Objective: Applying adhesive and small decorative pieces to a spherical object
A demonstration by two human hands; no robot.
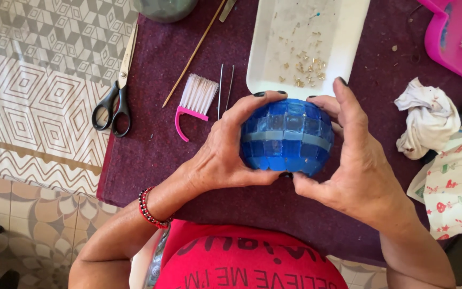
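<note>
On the dark purple cloth-covered table (151, 155) lie black-handled scissors (114, 101) and a small pink-handled brush with white bristles (193, 101). The left hand (220, 155) curls around one side of a round ball covered in blue mosaic tiles (287, 136), held just above the cloth, while the right hand (356, 160) cups its other side. Behind it sits a white rectangular tray (263, 59); a crumpled white rag (426, 118) lies rightward.

Both hands, left hand (223, 155) and right hand (351, 171), hug a blue tiled ball (287, 137); just behind the ball sits a white tray (274, 48); left of it, a pink brush (193, 101) and scissors (114, 101).
</note>
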